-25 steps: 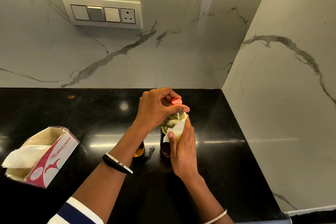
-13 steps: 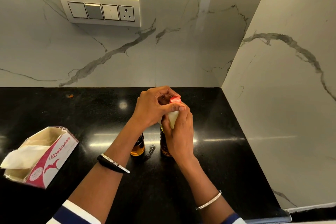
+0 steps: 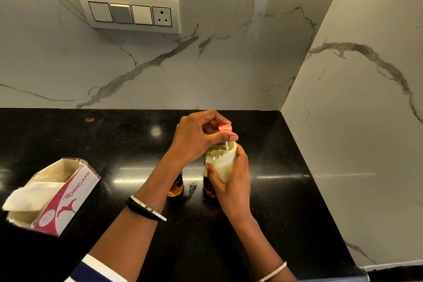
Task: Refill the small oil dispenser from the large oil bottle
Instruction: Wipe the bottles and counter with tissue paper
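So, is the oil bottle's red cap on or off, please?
On: the red cap sits atop the oil bottle, pinched by the left hand; how tight, cannot tell.

head view looks down, near the counter (image 3: 68, 135).

We log the large oil bottle (image 3: 216, 152) as upright on the black counter (image 3: 274, 213), well to the right of the tissue box (image 3: 57, 194). The body is clear, with pale yellow oil showing at the shoulder, and the lower part reads dark amber. The red cap (image 3: 225, 127) is at its top, pinched by the left hand (image 3: 196, 137). The right hand (image 3: 231, 181) grips the body through a white tissue (image 3: 223, 165).

The small oil dispenser (image 3: 176, 186) holds amber contents and stands between the tissue box and the bottle, just beside the bottle. Its top is hidden behind the left forearm, so we cannot tell if it is capped.
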